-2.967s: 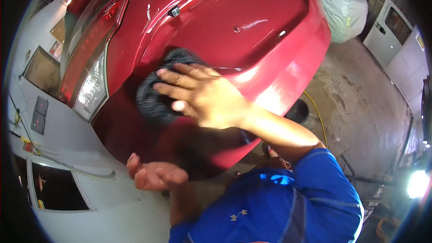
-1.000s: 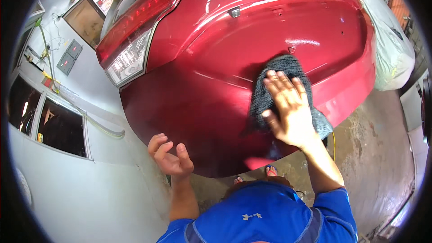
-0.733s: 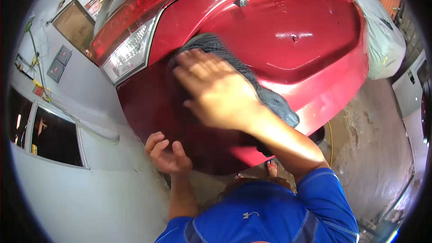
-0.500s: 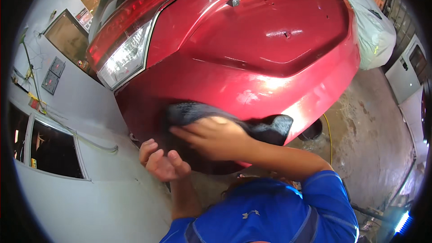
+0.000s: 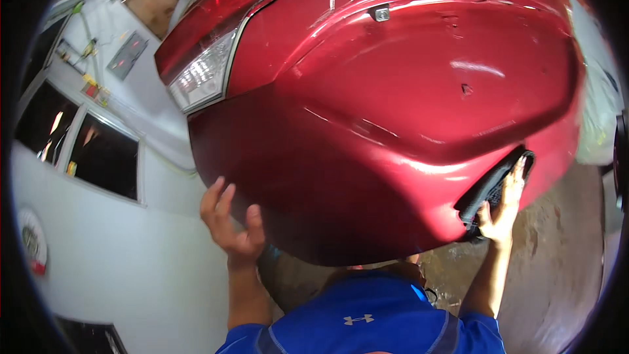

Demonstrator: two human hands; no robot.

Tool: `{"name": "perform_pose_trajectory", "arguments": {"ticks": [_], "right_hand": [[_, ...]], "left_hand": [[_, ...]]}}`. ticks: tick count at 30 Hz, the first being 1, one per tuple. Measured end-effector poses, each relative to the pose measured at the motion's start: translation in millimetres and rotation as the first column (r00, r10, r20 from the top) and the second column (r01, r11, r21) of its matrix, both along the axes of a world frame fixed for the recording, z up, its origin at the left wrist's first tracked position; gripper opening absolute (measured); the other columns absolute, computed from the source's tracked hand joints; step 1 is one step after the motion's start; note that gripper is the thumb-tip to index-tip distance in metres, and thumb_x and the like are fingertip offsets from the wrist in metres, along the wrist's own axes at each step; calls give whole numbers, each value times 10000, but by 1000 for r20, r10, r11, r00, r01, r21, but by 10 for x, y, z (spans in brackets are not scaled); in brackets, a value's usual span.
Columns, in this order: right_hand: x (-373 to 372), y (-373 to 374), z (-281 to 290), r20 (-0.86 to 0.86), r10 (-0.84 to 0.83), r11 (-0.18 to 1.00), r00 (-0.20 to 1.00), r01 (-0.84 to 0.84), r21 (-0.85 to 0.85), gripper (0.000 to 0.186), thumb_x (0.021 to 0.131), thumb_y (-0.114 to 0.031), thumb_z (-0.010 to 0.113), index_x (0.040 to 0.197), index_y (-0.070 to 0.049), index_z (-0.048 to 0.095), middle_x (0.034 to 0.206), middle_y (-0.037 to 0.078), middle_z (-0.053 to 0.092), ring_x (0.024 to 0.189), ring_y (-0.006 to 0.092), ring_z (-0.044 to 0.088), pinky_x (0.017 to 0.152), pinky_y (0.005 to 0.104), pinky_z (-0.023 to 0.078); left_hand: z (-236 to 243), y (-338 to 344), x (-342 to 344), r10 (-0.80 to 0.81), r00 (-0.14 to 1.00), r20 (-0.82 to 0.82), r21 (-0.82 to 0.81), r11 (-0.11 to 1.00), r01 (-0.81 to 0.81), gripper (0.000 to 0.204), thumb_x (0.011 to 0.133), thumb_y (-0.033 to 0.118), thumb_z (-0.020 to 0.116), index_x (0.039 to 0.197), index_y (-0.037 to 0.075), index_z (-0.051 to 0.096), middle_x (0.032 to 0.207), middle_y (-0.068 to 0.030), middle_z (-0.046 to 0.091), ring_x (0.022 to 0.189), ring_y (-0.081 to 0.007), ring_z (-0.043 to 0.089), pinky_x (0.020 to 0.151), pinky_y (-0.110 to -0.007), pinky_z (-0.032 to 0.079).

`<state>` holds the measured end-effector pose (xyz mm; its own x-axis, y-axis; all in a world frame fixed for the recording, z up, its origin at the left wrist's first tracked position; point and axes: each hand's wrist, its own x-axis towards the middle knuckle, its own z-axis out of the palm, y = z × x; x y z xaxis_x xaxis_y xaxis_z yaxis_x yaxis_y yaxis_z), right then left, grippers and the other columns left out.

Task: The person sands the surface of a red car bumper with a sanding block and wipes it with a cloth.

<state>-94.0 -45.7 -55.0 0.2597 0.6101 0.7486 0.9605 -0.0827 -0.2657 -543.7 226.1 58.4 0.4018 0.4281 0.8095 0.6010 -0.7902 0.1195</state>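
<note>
A glossy red car bumper fills the middle of the view, its left part in shadow. On its right side, below the recessed panel, my right hand presses a folded black cloth against the paint. The fingers stretch over the cloth and the thumb bends onto its lower part. Beside the bumper's lower left edge my left hand is raised with its fingers apart and holds nothing. Whether its fingertips touch the bumper, I cannot tell.
Above the bumper's left corner sits a red and clear tail light. A small sensor fitting projects from the bumper. The pale wall with a dark window stands close on the left. Wet concrete floor lies to the right.
My right hand has carried the black cloth from the bumper's left part across to its right side. My left hand stays near the left edge, fingers still apart. The view has shifted.
</note>
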Motion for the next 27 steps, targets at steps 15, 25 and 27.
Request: {"name": "perform_pose_trajectory", "arguments": {"ticks": [15,25,27], "right_hand": [[2700,-1061,-603,-364,-131,980,922,176,93,899,1083,-591,477,1707,-7,196,1780,215,183,1644,357,173,1316,495,164],[2836,-986,-549,-295,-131,976,946,175,128,895,1066,-598,486,1703,-21,235,1784,199,187,1653,346,150,1329,494,122],[2781,-944,-520,-301,-140,974,943,185,128,948,1046,-653,473,1702,-15,227,1782,207,187,1653,344,151,1331,489,118]], "left_hand": [[835,-45,1222,114,828,-549,43,993,-108,614,1075,403,574,1434,-95,590,1486,-295,592,1410,-473,549,1178,-539,428],[984,172,1085,74,835,-545,40,997,-63,626,1043,510,623,1387,-11,671,1413,-199,683,1353,-428,614,1180,-531,436],[997,350,926,100,856,-508,63,995,-79,643,1042,518,625,1391,-21,660,1420,-214,674,1345,-431,617,1169,-517,449]]}}
